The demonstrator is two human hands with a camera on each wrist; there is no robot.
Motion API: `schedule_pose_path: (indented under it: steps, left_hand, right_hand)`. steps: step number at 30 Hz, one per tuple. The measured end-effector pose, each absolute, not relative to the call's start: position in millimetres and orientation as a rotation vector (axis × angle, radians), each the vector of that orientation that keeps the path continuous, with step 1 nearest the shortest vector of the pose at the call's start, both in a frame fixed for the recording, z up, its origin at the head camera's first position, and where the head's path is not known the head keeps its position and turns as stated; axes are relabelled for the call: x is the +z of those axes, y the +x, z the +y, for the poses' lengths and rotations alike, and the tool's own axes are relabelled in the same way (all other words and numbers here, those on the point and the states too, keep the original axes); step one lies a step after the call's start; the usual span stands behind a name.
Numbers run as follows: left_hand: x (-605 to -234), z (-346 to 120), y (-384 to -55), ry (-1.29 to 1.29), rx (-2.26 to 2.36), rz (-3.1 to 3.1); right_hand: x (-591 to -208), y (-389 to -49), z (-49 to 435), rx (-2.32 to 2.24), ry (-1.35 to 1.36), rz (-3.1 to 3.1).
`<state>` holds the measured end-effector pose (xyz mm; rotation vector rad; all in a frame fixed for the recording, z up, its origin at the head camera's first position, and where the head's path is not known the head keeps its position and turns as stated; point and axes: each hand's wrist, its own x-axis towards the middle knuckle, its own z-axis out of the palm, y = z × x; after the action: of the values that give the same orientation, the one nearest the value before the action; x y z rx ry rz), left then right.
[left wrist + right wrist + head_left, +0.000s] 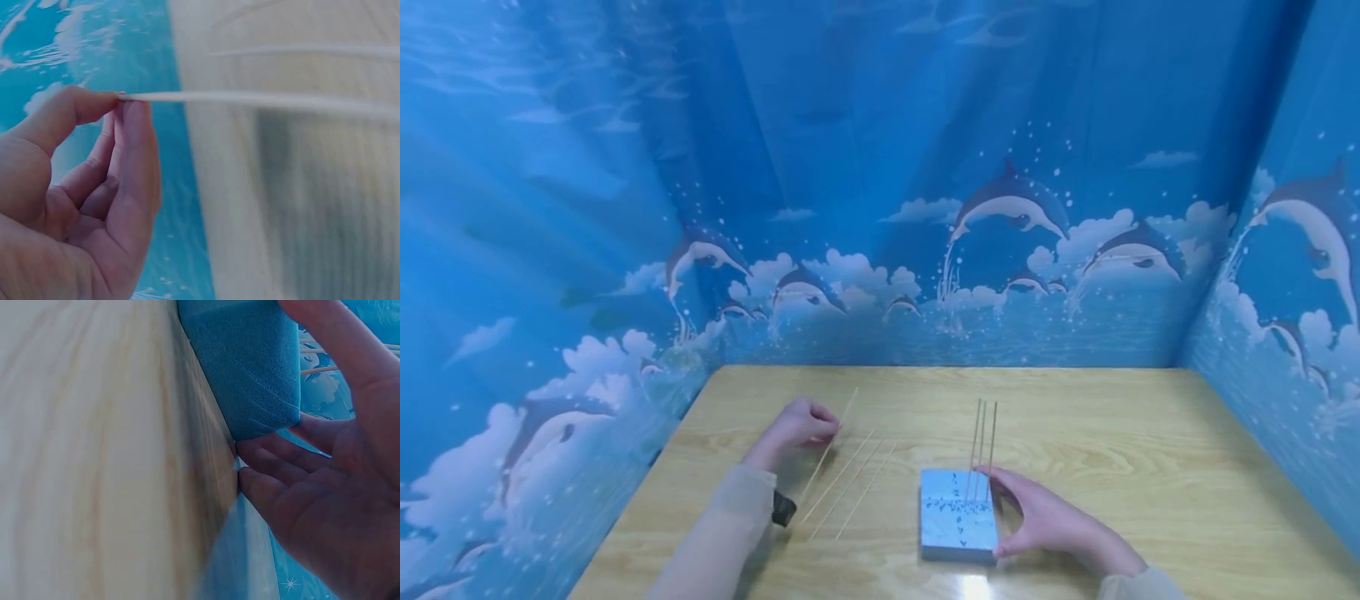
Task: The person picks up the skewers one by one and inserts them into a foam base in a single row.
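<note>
My left hand [797,423] is at the left of the table, its thumb and index finger pinching one end of a thin wooden skewer [250,99]. That skewer slants over the tabletop in the head view. Beside it lie three more skewers [846,497], roughly side by side. A blue foam block [942,527] with small dark marks on top stands right of centre. Three upright skewers [982,437] stick out of its far right part. My right hand [1047,518] grips the block's right side, the thumb at the near corner and the fingers farther back.
The wood-grain table [1150,450] reaches back to a blue curtain [865,208] printed with dolphins. The same curtain encloses the left and right sides. A black band [783,508] shows at my left wrist.
</note>
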<state>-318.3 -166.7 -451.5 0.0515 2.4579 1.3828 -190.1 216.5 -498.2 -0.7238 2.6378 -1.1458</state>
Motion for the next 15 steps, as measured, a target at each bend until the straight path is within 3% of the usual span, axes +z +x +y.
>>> schedule_pose_path:
  steps: [15]
  left_hand:
    - [-406.1, -112.3, -294.0, 0.155, 1.626, 2.273]
  right_hand:
    - [-499.4, -189.3, 217.6, -1.127, -0.698, 2.638]
